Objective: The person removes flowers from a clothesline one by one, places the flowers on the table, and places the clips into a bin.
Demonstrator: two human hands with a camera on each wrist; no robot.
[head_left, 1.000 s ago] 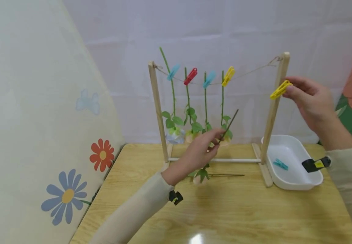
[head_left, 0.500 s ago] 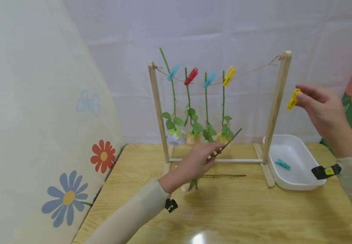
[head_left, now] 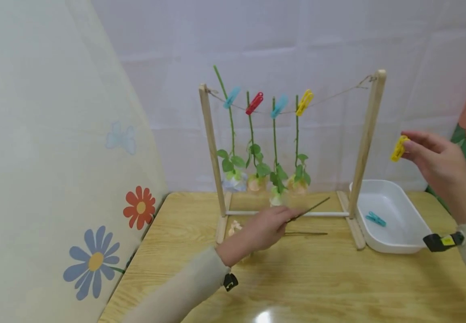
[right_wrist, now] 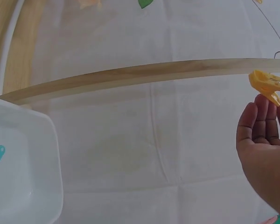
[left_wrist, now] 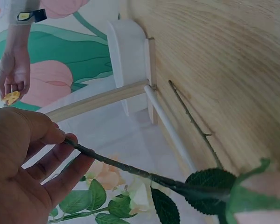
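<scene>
My left hand (head_left: 263, 229) pinches the dark green stem (left_wrist: 126, 167) of a rose between thumb and fingers, low in front of the wooden frame. The pale flower head (left_wrist: 261, 198) of that rose shows in the left wrist view. Right of the frame, my right hand (head_left: 444, 166) pinches a yellow clothespin (head_left: 399, 148) in the air. Four roses hang head down from the string, held by a blue clothespin (head_left: 232, 97), a red one (head_left: 254, 103), another blue one (head_left: 279, 106) and a yellow one (head_left: 305, 102). Another stem (head_left: 307, 233) lies on the table.
The frame's right post (head_left: 367, 143) and left post (head_left: 212, 150) stand on wooden feet, joined by a white bar (head_left: 325, 214). Behind my right forearm, a white tray (head_left: 402, 246) holds a blue-green clothespin (head_left: 376, 219). A flowered wall panel (head_left: 95, 179) is at the left.
My left hand has moved down toward the table with the stem. My right hand has moved right and down, away from the right post, still pinching the yellow clothespin.
</scene>
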